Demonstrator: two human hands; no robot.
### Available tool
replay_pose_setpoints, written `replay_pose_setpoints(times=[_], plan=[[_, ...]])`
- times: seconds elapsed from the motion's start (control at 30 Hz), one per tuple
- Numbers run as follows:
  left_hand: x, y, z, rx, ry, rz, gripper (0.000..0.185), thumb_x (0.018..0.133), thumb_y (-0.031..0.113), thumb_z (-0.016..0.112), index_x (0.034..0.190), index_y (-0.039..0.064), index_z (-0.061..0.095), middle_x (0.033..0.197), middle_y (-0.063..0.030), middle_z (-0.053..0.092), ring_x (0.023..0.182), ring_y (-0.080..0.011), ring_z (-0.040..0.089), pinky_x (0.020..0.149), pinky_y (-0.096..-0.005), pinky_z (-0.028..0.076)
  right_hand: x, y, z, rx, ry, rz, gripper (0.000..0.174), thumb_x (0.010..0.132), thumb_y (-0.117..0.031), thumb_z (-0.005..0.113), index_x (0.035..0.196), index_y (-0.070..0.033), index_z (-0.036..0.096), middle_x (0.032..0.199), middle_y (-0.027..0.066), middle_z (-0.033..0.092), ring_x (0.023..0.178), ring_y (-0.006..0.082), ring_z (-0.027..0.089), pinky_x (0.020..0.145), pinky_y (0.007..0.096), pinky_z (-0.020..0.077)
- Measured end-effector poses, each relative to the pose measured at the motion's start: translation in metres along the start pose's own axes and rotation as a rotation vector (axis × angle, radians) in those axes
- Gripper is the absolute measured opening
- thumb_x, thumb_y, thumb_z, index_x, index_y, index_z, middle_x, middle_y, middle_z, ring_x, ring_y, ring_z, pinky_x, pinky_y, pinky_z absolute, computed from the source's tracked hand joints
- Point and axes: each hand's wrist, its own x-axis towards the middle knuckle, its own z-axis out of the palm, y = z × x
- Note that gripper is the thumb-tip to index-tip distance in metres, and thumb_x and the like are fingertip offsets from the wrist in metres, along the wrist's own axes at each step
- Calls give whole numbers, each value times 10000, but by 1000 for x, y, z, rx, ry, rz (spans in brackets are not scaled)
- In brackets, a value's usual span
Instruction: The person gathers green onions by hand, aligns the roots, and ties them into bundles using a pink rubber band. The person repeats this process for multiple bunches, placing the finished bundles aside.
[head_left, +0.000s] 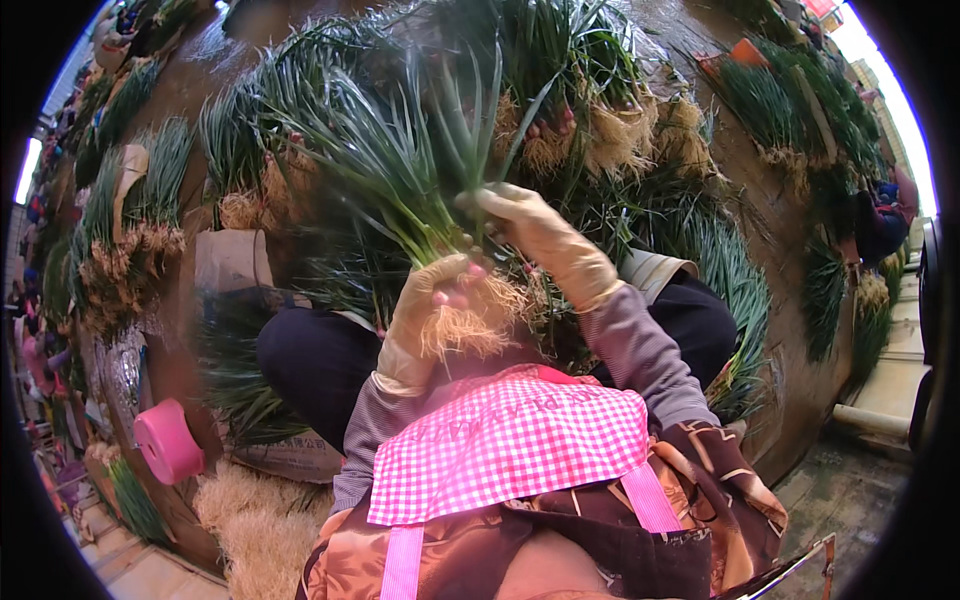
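My left hand (411, 322), in a pale rubber glove, grips a bunch of spring onions (429, 232) in front of my lap. Their pink bulbs (454, 295) and pale stringy roots (466, 330) hang toward me, while the green leaves fan up and to the left. Just right of the bunch, my right hand (536, 225), also gloved, pinches a few more green stalks (469, 142). Those leaves point away from me and look blurred. Their lower ends are partly hidden behind the fingers.
Beyond my hands, rooted onion bundles (615, 127) lie in rows on the wet floor. More loose onions (727, 270) lie right of my knee. A pink plastic stool (169, 442) and a pile of pale roots (262, 525) are at left. A person (885, 217) sits at far right.
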Motion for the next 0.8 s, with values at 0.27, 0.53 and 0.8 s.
replay_pose_setpoints(times=[0.27,0.53,0.8], plan=[[-12,-3,-1,3,115,-6,147,901,132,589,937,6,656,777,-65,679,520,-90,596,446,-189,488,31,44,51,-824,349,-572,159,914,-210,610,878,-56,612,711,154,579,595,316,551,566,371,461],[-33,-10,7,295,-33,300,317,885,171,599,1159,12,600,1110,-118,642,849,-125,632,702,-180,490,48,34,24,-108,370,-18,279,955,-297,542,875,-44,629,725,70,625,521,223,534,492,343,425],[-27,12,8,-144,20,77,427,880,75,590,1293,23,497,899,-109,689,645,-97,665,448,-126,487,80,-60,-93,-1432,992,-546,333,835,-346,672,962,-41,631,882,159,685,810,349,660,710,425,514]])
